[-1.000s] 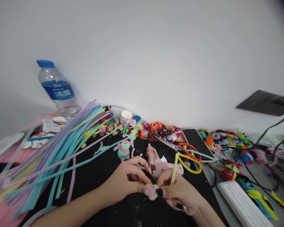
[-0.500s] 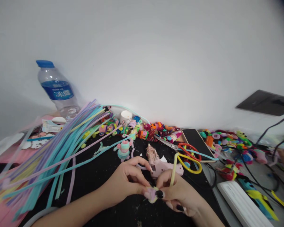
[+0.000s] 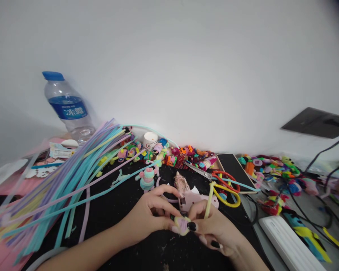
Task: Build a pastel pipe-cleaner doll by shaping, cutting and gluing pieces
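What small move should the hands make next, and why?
Perhaps the right hand should bend the yellow strip toward the fuzzy piece while the left hand steadies it: both hands pinch the piece, and the strip's end sticks up free.

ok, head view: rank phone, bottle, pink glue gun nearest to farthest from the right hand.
1. Pink glue gun: just beyond the right hand.
2. Phone: farther back, slightly right.
3. Bottle: far left, by the wall.

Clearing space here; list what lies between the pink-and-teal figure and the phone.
In the head view, a curved lilac strip, the pink glue gun and the scissors lie between them.
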A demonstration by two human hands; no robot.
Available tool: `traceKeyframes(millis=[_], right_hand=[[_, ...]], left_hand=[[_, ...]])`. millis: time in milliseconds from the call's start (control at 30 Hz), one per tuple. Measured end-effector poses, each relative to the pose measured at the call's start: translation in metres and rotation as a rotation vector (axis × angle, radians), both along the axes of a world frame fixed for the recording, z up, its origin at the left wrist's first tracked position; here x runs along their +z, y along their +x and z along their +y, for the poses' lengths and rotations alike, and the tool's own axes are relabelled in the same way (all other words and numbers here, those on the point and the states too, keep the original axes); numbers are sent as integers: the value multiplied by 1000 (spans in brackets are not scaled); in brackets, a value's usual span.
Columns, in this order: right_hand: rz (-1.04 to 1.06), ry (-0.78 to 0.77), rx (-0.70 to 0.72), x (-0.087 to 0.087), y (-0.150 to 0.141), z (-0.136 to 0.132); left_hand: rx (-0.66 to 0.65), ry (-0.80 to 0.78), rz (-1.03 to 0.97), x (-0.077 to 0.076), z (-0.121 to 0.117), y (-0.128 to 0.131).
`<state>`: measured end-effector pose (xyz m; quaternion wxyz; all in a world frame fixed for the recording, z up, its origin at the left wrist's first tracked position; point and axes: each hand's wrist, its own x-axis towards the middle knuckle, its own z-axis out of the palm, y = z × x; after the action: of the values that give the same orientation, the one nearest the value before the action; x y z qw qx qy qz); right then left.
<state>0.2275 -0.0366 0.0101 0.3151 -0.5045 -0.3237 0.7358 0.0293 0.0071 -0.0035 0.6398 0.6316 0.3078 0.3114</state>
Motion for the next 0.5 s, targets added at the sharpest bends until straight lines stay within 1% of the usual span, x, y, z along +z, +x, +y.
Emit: traceKeyframes(millis=[133, 367, 500], right_hand=[[11, -11, -3, 2, 0, 1], [31, -8, -17, 1, -2, 0], [38, -7, -13, 0, -2, 0]], left_hand=[[32, 26, -63, -4, 2, 0], [21, 43, -92, 1, 2, -2], [15, 51, -119, -2, 3, -1]])
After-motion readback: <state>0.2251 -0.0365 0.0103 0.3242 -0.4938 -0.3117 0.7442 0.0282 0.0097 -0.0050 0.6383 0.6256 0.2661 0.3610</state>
